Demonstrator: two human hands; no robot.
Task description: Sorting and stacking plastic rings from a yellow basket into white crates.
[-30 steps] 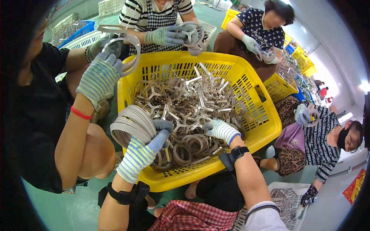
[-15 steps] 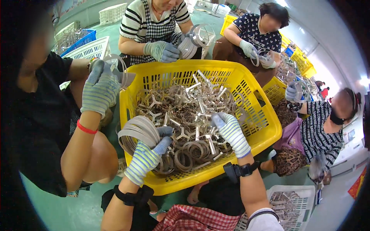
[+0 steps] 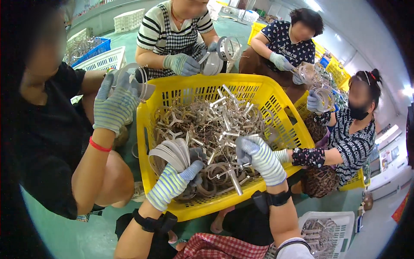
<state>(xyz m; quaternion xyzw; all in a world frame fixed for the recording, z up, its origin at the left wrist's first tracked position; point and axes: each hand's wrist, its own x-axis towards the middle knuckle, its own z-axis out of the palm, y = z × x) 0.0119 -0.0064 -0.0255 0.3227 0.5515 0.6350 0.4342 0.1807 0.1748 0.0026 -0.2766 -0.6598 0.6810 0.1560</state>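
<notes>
My left hand (image 3: 177,179), in a striped knit glove, is closed round a stack of thin, flat metal rings (image 3: 169,152) above the left side of the yellow basket. My right hand (image 3: 262,160), gloved alike, pinches a silvery three-armed metal piece (image 3: 235,182) by one arm, its thick tube hanging toward me. Under both hands the yellow basket (image 3: 189,212) holds a tangled heap of three-armed pieces, wires and rings (image 3: 207,116). Beside my right wrist a co-worker's gloved hand reaches into the basket, its fingers hidden behind mine.
Several co-workers sit round the basket. The one on the left holds rings (image 3: 144,88) close to the rim; across from me another holds a ring stack (image 3: 211,64). A white crate (image 3: 345,218) with metal parts stands at lower right, more yellow crates (image 3: 338,71) at the back right.
My right hand has taken up the three-armed piece, and its tube now shows below the fingers. The ring stack in my left hand has turned. The co-worker at right has leaned in and reached over.
</notes>
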